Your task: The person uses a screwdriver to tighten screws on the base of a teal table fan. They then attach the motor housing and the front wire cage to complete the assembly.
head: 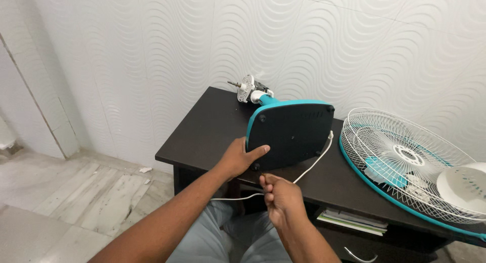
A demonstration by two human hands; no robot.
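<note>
A table fan's base (pixel 291 134) lies tipped on its side on a dark table (pixel 202 136), its black underside facing me, teal rim around it. The fan's motor head (pixel 249 89) with a bare shaft points toward the wall behind it. My left hand (pixel 239 159) grips the base's lower left edge, thumb on the black underside. My right hand (pixel 278 197) is closed around a thin tool or the white power cord (pixel 314 164) just below the base's bottom corner; which one I cannot tell.
A white wire fan guard (pixel 405 162) with teal rim and teal blades lies on the table's right side, with a white round cover (pixel 463 187) on it. Papers (pixel 352 220) sit on a shelf under the table. A textured white wall stands behind; tiled floor lies at left.
</note>
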